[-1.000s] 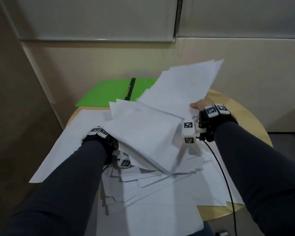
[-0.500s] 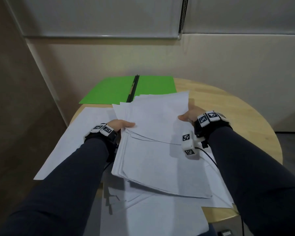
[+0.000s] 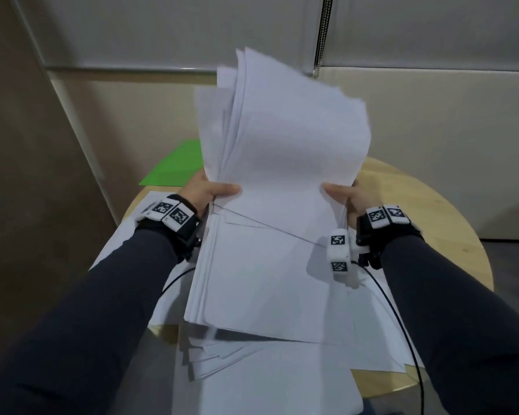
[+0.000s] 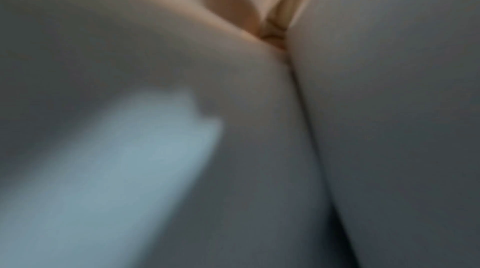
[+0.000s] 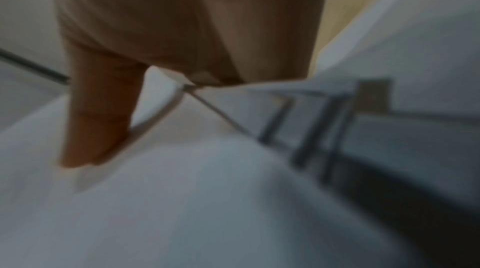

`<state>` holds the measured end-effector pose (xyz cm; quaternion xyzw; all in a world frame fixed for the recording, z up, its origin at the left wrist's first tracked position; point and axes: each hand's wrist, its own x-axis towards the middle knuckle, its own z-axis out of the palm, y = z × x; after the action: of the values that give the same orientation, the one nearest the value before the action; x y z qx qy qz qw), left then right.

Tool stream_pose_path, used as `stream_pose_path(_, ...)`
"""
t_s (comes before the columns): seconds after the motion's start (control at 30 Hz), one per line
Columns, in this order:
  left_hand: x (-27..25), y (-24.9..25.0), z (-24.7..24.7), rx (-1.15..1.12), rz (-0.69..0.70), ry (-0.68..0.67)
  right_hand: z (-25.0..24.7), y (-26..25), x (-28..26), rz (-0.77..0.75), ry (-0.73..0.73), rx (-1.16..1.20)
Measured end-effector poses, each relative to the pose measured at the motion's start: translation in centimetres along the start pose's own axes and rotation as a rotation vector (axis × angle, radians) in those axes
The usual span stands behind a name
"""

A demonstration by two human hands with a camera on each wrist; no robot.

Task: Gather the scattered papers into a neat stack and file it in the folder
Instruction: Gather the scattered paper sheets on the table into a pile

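A thick stack of white papers (image 3: 282,175) stands tilted up above the round wooden table (image 3: 432,223), its top edge fanned and blurred. My left hand (image 3: 210,191) grips the stack's left side with the thumb on the front sheet. My right hand (image 3: 342,194) grips the right side the same way; its thumb (image 5: 98,118) presses white paper (image 5: 207,200) in the right wrist view. The green folder (image 3: 177,164) lies at the table's far left, mostly hidden behind the stack. The left wrist view is a close blur of paper (image 4: 389,108) and skin.
More loose white sheets (image 3: 252,369) lie spread on the table under the stack and hang over the near edge. One sheet (image 3: 126,235) lies at the left. A black cable (image 3: 402,324) runs from my right wrist. Walls stand close behind and left.
Both hands have raised the gathered stack from nearly flat to steeply upright, so it now covers most of the green folder. My left thumb has come onto the front sheet.
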<state>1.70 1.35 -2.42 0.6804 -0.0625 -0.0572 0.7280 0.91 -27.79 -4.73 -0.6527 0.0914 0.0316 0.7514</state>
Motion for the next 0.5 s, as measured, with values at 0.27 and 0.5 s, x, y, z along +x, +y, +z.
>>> stream_pose_path(0.27,0.3,1.9,1.5,0.274,-0.242,-0.017,1.9,-4.5,-1.6,0.150,0.086,-0.925)
stream_pose_path(0.5,0.2,5.1,2.0,0.146,0.030,0.121,2.4,-7.9,-2.2,-0.229,0.154,-0.658)
